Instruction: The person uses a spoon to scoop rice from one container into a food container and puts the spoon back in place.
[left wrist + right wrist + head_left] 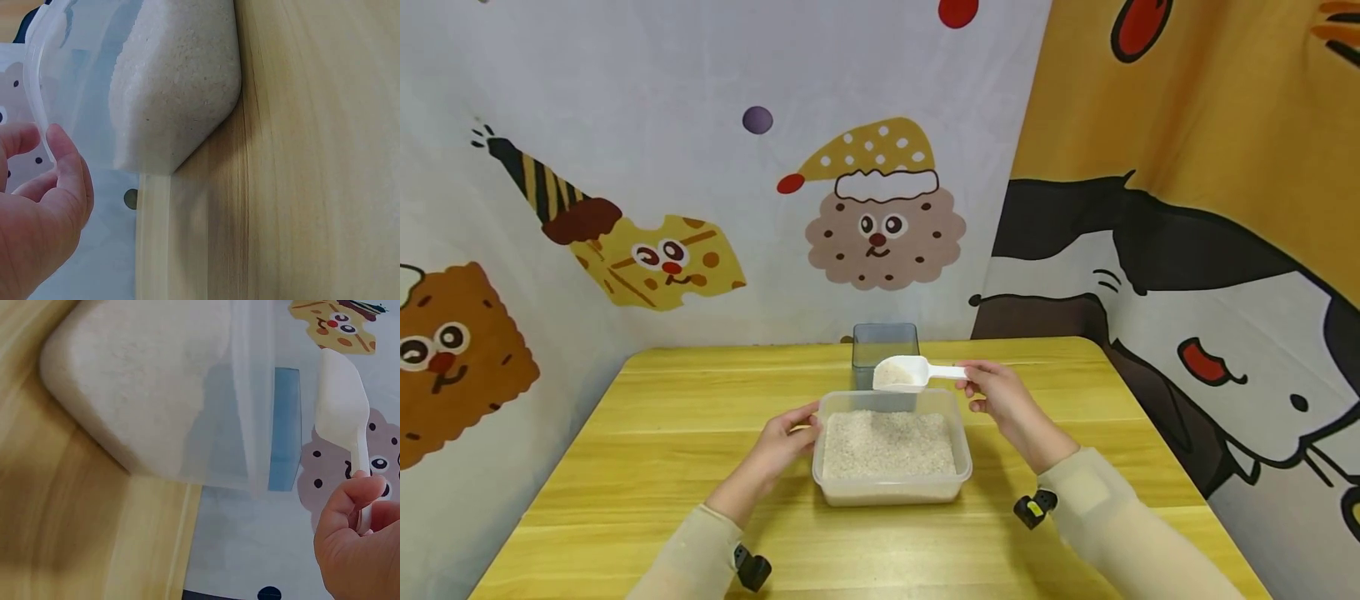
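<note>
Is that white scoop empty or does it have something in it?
Not empty: the head view shows pale grains in the white scoop. How deep they lie, I cannot tell.

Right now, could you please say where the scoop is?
In the head view, just right of centre, the right hand holds the scoop higher than the grain tub, partly hiding the blue bin.

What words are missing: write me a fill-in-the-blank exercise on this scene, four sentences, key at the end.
1. The right hand grips the scoop by its ____.
2. The scoop's colour is ____.
3. From the person's side, the bluish box stands ____ the tub.
4. The hand touching the tub is the person's ____ one.

Missing words: handle; white; behind; left.
</note>
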A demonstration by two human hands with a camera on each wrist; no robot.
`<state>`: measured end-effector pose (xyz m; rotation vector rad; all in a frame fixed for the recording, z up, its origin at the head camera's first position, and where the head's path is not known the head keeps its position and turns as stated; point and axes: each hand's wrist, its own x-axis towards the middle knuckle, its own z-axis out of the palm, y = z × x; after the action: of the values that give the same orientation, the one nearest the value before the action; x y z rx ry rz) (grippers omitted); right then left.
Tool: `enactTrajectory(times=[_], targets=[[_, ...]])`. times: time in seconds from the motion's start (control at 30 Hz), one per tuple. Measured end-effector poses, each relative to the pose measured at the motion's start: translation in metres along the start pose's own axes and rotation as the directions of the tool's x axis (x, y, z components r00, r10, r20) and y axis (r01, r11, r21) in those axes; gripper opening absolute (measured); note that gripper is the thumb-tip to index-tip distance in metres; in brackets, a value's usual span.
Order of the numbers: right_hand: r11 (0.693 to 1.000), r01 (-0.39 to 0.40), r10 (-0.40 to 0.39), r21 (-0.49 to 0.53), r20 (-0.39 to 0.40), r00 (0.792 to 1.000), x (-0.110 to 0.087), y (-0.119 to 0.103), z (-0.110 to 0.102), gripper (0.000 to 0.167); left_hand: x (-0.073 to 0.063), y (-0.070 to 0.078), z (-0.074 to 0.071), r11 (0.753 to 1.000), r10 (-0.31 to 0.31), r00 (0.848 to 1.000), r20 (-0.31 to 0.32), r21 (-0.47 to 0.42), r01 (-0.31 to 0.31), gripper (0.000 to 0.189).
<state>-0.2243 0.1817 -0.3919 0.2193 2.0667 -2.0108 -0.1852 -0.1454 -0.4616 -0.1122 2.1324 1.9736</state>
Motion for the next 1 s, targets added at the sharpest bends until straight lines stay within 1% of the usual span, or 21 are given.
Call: enactTrajectory(times=[0.1, 0.2, 0.33, 0.5, 0.63, 0.73, 0.77, 0.83, 0.9, 1.0], targets=[[1.0, 0.002, -0.002, 0.013, -0.002, 1.0, 0.005, -0.005, -0.001, 0.036, -0.001, 0.0, 0.0, 1.0, -0.004, 1.0, -0.003, -0.002, 0.004, 0.047], [1.0, 0.004, -0.004, 0.017, -0.024, 1.0, 0.012, -0.01, 0.0, 0.034, -0.001, 0.0, 0.0, 1.0, -0.003, 1.0, -0.003, -0.007, 0.003, 0.047], [1.0, 0.011, -0.01, 0.006, -0.071, 0.997, 0.019, -0.017, 0.002, 0.03, 0.0, 0.001, 0.0, 1.0, -0.001, 1.0, -0.004, -0.009, 0.001, 0.047], [0.999, 0.032, -0.034, -0.021, -0.12, 0.992, 0.03, -0.022, 0.005, 0.029, 0.001, 0.002, 0.0, 1.0, -0.007, 1.0, -0.001, 0.01, 0.007, 0.046], [0.997, 0.049, -0.058, -0.059, -0.159, 0.986, 0.038, -0.026, 0.007, 0.028, 0.002, 0.001, 0.0, 1.0, -0.017, 1.0, 0.007, 0.024, 0.016, 0.046], [0.986, 0.09, -0.114, -0.137, -0.177, 0.978, 0.041, -0.029, 0.009, 0.027, 0.001, 0.002, 0.0, 1.0, -0.019, 1.0, 0.01, 0.025, 0.019, 0.047], [0.978, 0.113, -0.144, -0.174, -0.176, 0.974, 0.041, -0.03, 0.01, 0.027, 0.001, 0.002, 0.0, 1.0, -0.02, 1.0, 0.009, 0.022, 0.02, 0.047], [0.949, 0.168, -0.217, -0.268, -0.166, 0.962, 0.042, -0.031, 0.012, 0.027, 0.001, 0.002, 0.0, 1.0, -0.022, 1.0, 0.005, 0.017, 0.022, 0.047], [0.904, 0.217, -0.287, -0.368, -0.146, 0.947, 0.043, -0.033, 0.014, 0.026, 0.001, 0.003, 0.0, 1.0, -0.018, 1.0, 0.004, 0.016, 0.018, 0.047], [0.823, 0.275, -0.372, -0.496, -0.106, 0.922, 0.043, -0.033, 0.017, 0.026, 0.001, 0.003, 0.0, 1.0, -0.01, 1.0, 0.005, 0.003, 0.01, 0.047]])
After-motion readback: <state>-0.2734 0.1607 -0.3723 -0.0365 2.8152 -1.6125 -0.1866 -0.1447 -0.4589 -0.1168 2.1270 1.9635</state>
